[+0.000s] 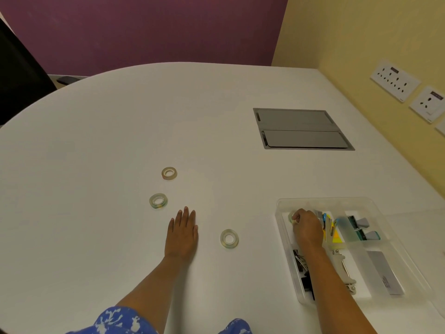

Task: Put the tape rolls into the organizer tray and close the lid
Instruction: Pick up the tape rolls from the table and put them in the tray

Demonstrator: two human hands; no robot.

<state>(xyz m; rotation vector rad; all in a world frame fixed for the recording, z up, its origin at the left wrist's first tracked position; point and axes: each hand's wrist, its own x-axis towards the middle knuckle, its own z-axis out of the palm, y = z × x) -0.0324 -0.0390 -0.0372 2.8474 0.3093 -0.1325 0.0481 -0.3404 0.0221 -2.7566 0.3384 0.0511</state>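
Three clear tape rolls lie flat on the white table: a far one, a middle one and a near one. The clear plastic organizer tray stands at the right, open on top, and I see no lid. My right hand is inside the tray's far left compartment, its fingers closed on a fourth tape roll, mostly hidden by the fingers. My left hand rests flat on the table, palm down and empty, between the middle and near rolls.
The tray also holds black binder clips, coloured sticky notes, a stapler-like tool and a grey card. A grey cable hatch is set into the table behind it. Wall sockets line the yellow wall at right.
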